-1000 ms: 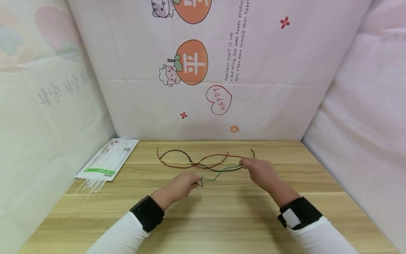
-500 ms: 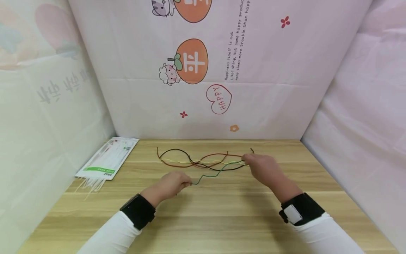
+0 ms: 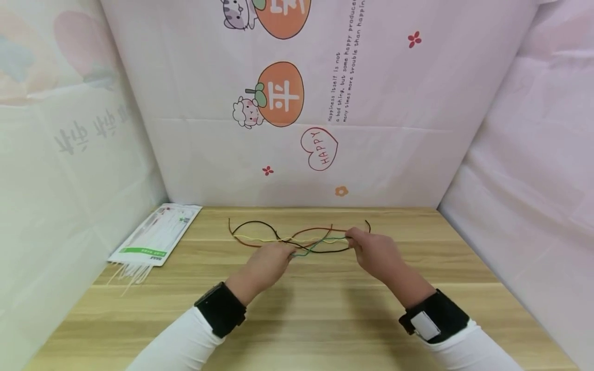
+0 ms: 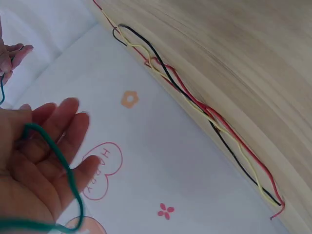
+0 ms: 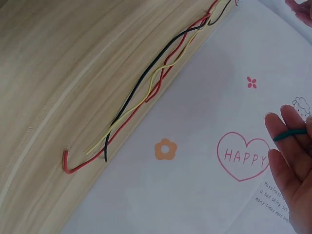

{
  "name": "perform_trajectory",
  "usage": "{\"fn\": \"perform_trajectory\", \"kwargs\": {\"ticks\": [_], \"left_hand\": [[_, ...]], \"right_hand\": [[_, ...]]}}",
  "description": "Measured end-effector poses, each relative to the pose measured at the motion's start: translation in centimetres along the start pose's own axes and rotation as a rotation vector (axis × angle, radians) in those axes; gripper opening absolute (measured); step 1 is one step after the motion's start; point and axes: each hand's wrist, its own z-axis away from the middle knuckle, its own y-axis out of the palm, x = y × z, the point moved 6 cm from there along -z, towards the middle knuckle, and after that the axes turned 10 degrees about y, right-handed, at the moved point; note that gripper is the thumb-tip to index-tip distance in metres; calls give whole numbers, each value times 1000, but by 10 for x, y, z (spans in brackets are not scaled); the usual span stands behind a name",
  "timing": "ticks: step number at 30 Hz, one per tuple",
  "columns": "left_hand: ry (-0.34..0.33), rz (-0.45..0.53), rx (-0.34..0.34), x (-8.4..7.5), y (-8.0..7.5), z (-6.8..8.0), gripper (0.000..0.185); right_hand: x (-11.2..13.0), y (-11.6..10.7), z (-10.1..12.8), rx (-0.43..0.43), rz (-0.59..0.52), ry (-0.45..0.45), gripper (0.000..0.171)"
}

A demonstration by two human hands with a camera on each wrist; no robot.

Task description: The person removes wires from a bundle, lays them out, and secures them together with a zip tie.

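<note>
Green wire (image 3: 317, 246) between both hands' fingers (image 3: 289, 252)

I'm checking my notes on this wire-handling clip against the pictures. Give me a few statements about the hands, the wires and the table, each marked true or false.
1. Both hands hold the green wire. True: the left hand and the right hand each have an end of it.
2. The red wire is lifted off the table. False: it lies on the wooden table with the black wire and the yellow wire.
3. A white packet lies at the table's far left. True.
4. The heart on the backdrop reads LOVE. False: the heart reads HAPPY.
5. The person has bare forearms. False: white sleeves and black wrist straps cover them.
</note>
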Motion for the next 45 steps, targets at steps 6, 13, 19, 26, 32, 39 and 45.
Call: {"fn": "perform_trajectory", "kwargs": {"ticks": [6, 13, 19, 26, 32, 39, 45], "left_hand": [[-76, -32, -2, 19, 7, 2, 8], [182, -68, -97, 11, 3, 14, 19], [235, -103, -143, 13, 1, 19, 22], [48, 58, 58, 22, 11, 25, 18], [60, 202, 76, 26, 13, 29, 17], [116, -50, -58, 27, -1, 27, 8], [143, -495, 74, 23, 7, 24, 19]], "right_hand": [[1, 8, 4, 84, -52, -59, 12], [-16, 19, 10, 94, -65, -159, 27], [-14, 20, 8, -12, 148, -354, 41], [-8, 18, 8, -88, 156, -422, 37], [-6, 12, 7, -166, 157, -479, 26], [-8, 1, -1, -212, 89, -404, 47], [-10, -3, -3, -217, 57, -326, 41]]}}
